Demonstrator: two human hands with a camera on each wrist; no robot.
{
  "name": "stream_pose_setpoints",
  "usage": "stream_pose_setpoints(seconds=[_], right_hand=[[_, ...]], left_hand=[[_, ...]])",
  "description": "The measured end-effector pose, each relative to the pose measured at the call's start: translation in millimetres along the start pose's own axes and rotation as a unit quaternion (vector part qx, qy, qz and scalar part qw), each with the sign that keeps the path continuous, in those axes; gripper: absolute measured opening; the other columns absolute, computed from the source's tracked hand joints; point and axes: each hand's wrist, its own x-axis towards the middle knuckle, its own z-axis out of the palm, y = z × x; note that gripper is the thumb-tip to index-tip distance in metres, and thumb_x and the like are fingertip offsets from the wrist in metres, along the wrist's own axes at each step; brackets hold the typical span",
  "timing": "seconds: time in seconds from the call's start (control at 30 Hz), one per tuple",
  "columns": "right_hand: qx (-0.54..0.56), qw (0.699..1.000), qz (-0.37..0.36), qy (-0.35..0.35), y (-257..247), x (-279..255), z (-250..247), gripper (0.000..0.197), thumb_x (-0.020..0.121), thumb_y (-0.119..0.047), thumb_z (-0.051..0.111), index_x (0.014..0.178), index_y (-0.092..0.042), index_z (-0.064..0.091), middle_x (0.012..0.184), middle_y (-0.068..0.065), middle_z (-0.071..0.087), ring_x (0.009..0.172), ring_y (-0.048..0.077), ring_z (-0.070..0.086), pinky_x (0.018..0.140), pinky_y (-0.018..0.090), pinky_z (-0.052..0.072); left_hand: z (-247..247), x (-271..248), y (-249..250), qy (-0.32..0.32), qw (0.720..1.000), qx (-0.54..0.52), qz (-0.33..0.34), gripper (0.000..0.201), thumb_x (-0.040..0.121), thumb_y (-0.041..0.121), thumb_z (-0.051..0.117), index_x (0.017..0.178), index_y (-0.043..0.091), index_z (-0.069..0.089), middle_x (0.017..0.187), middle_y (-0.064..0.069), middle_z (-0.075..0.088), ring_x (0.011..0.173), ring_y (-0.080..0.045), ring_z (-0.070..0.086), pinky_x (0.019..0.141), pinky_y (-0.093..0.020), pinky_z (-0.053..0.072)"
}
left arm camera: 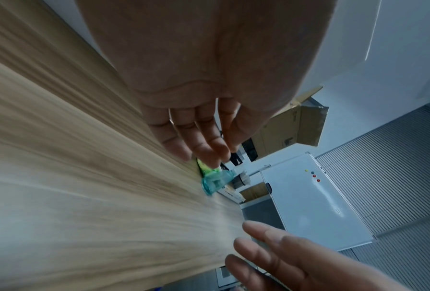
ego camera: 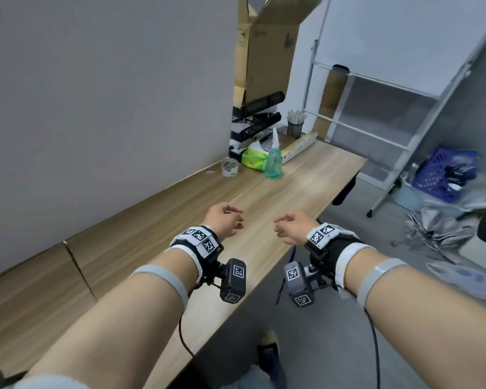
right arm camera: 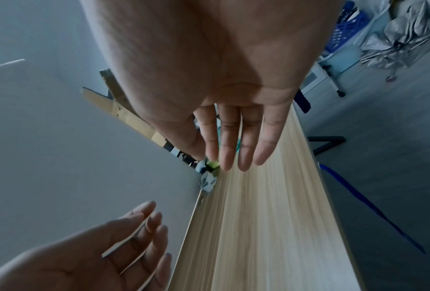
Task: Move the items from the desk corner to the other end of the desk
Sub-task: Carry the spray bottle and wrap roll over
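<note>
At the far corner of the wooden desk (ego camera: 306,181) stand a teal spray bottle (ego camera: 273,160), a green tissue pack (ego camera: 253,158), a roll of tape (ego camera: 230,167), a long flat box (ego camera: 299,147), a mesh pen cup (ego camera: 295,125) and a black file rack (ego camera: 257,122). My left hand (ego camera: 225,219) and right hand (ego camera: 291,225) hover over the middle of the desk, well short of these items, palms facing each other. Both are empty with fingers relaxed. The bottle (left arm camera: 215,182) shows beyond my left fingers (left arm camera: 196,137). My right fingers (right arm camera: 234,141) hide most of the corner items.
A grey partition wall runs along the desk's left side. An open cardboard box (ego camera: 264,51) stands behind the corner. On the floor to the right are a metal rack (ego camera: 390,113), a blue crate (ego camera: 443,172) and crumpled silver sheeting (ego camera: 443,226).
</note>
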Motion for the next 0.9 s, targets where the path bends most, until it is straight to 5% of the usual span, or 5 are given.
stream_pose_setpoints(seconds=[0.13,0.23,0.57,0.73,0.9], right_hand=[[-0.013,1.0,0.002,0.016,-1.8,72.1,-42.8,0.012,0.092,-0.008,0.055,0.102,-0.009,0.062,0.089,0.009,0.065,0.082,0.021,0.06,0.069,0.028,0.05],[-0.047,0.999,0.006,0.007,-11.1,136.9,-70.0,0.009,0.092,-0.009,0.055,0.097,-0.011,0.063,0.086,0.008,0.065,0.077,0.02,0.059,0.075,0.033,0.049],[-0.126,0.991,0.024,-0.024,-39.7,279.3,-150.4,0.01,0.089,-0.01,0.056,0.095,-0.013,0.064,0.083,0.008,0.065,0.066,0.013,0.06,0.064,0.026,0.049],[-0.226,0.973,0.018,-0.045,-38.2,354.4,-190.9,0.008,0.086,-0.018,0.062,0.092,-0.018,0.068,0.091,0.01,0.069,0.082,0.022,0.065,0.074,0.033,0.052],[-0.365,0.928,-0.024,-0.065,-35.6,462.9,-229.5,0.018,0.085,-0.016,0.062,0.102,-0.021,0.068,0.093,0.004,0.064,0.082,0.023,0.061,0.067,0.022,0.045]], left_hand=[[45.3,67.1,13.3,-0.026,1.0,-0.01,-0.003,0.013,0.094,0.004,0.051,0.094,0.014,0.06,0.081,0.0,0.065,0.068,-0.013,0.063,0.06,-0.024,0.045],[66.5,127.9,23.9,0.001,0.999,-0.029,-0.018,0.015,0.093,0.004,0.053,0.091,0.016,0.06,0.08,0.0,0.065,0.068,-0.012,0.063,0.061,-0.024,0.045],[119.5,250.8,73.7,0.02,0.997,-0.038,-0.058,0.011,0.09,0.01,0.064,0.1,0.014,0.061,0.095,-0.007,0.066,0.074,-0.013,0.064,0.065,-0.026,0.049],[148.8,307.3,81.1,0.06,0.997,-0.017,-0.056,0.054,0.082,0.011,0.075,0.129,0.012,0.05,0.091,-0.001,0.056,0.08,-0.016,0.058,0.072,-0.032,0.053],[186.5,377.7,64.8,0.125,0.988,0.053,-0.072,0.099,0.069,0.028,0.087,0.15,0.027,0.03,0.143,-0.009,0.045,0.121,-0.028,0.054,0.103,-0.042,0.047]])
